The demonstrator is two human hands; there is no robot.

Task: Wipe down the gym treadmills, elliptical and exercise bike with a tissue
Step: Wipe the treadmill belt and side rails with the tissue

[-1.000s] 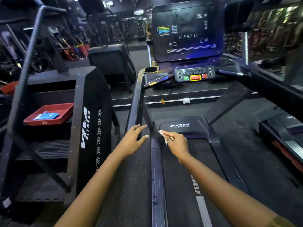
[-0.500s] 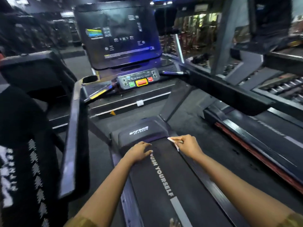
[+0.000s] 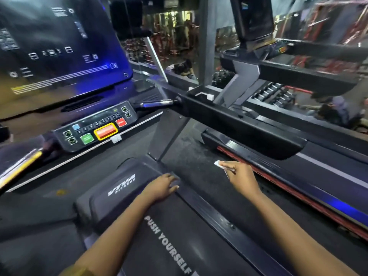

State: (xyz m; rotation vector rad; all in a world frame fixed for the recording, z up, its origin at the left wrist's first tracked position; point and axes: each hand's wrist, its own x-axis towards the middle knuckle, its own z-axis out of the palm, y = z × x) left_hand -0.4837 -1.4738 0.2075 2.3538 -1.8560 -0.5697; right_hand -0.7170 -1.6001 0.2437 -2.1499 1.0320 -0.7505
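Observation:
I stand on a black treadmill whose belt (image 3: 179,242) reads "PUSH YOURSELF". Its motor cover (image 3: 117,192) carries a white logo. My right hand (image 3: 242,177) pinches a small white tissue (image 3: 219,163), held in the air above the floor strip right of the belt. My left hand (image 3: 164,187) hovers with loosely bent fingers over the front right corner of the motor cover, where the belt begins. The control panel (image 3: 95,128) with green, orange and red buttons sits under the big dark screen (image 3: 55,48).
The treadmill's right handrail (image 3: 239,126) runs across above my right hand. A second treadmill (image 3: 318,176) with a red-edged deck lies to the right. Its console (image 3: 253,18) rises at the top. A dumbbell rack (image 3: 272,94) stands behind.
The view has swung right and closer to the console. My right hand with the tissue has moved right, off the belt's edge. My left hand has shifted to the cover's right corner.

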